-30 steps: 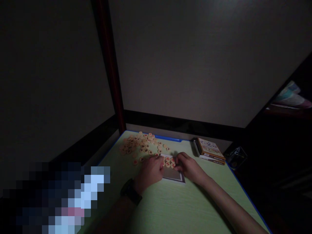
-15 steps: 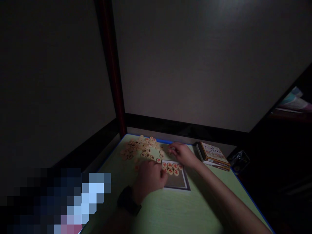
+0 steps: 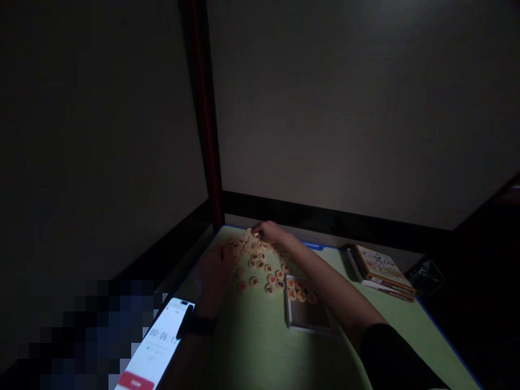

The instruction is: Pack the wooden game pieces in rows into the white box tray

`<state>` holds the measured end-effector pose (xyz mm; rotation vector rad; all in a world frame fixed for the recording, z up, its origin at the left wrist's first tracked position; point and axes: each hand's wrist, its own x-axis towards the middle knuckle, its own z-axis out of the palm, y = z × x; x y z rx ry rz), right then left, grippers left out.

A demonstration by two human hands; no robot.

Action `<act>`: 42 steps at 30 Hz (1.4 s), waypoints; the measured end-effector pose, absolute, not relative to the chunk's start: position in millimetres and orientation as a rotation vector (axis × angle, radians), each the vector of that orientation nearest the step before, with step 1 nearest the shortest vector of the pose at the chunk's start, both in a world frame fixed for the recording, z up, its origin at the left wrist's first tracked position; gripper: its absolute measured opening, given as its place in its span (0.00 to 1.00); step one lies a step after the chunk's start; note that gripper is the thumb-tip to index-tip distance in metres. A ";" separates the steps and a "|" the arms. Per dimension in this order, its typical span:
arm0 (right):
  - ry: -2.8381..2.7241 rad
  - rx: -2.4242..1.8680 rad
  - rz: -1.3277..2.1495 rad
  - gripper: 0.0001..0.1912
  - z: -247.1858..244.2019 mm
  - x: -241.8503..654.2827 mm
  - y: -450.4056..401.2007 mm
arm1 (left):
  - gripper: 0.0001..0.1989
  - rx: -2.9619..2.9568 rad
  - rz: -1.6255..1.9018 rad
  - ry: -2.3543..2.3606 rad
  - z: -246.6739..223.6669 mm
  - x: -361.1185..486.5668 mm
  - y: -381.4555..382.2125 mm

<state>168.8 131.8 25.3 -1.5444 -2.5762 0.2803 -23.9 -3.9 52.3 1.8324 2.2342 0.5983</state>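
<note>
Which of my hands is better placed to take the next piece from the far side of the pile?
Probably your right hand. Its fingertips are right at the far edge of the round pieces, while your left hand is nearer to you, by the pile's left side.

Beyond the left hand (image 3: 215, 268) and right hand (image 3: 270, 232), 2 dim grey walls (image 3: 333, 119) meet at a dark red post (image 3: 207, 119), black bands (image 3: 333, 215) running low. Beneath the hands spreads a green, blue-edged tabletop (image 3: 252, 336).

Green table (image 3: 252, 325), blue rim: round pieces (image 3: 254, 281), shallow tray (image 3: 311, 317), book-like stack (image 3: 384, 266).
</note>
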 end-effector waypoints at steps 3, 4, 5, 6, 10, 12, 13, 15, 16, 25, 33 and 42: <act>-2.569 -1.586 0.264 0.16 23.3 165.5 134.2 | 0.23 1.859 0.577 2.242 51.6 -22.6 -3.9; -2.562 -1.598 0.262 0.16 23.2 164.5 134.0 | 0.23 1.879 0.559 2.233 50.6 -20.8 -4.0; -2.555 -1.607 0.263 0.15 23.2 163.6 133.3 | 0.23 1.903 0.542 2.218 49.4 -18.7 -3.9; -2.550 -1.610 0.269 0.15 23.1 162.7 132.1 | 0.23 1.929 0.526 2.200 48.1 -16.6 -3.7; -2.534 -1.580 0.330 0.13 22.8 161.3 125.0 | 0.22 2.025 0.480 2.156 43.1 -11.8 -2.8; -2.510 -1.563 0.384 0.12 23.6 163.0 121.6 | 0.20 2.058 0.472 2.134 41.0 -10.9 -2.7; -2.489 -1.559 0.411 0.11 24.5 164.7 120.0 | 0.20 2.074 0.476 2.120 39.9 -10.6 -2.7; -2.436 -1.562 0.442 0.10 27.1 170.2 116.4 | 0.19 2.100 0.493 2.097 37.2 -9.5 -2.7; -2.397 -1.568 0.452 0.11 28.6 174.0 114.0 | 0.18 2.108 0.507 2.090 35.7 -8.8 -2.5; -2.313 -1.483 0.433 0.10 26.4 222.7 61.6 | 0.15 2.297 0.506 1.925 24.6 -1.2 -1.3; -2.116 -1.873 0.234 0.10 13.2 246.7 58.3 | 0.16 2.422 0.512 1.762 11.0 8.5 -4.1; -2.209 -1.827 0.265 0.14 20.0 240.6 71.3 | 0.19 2.434 0.463 1.787 14.4 9.5 -4.6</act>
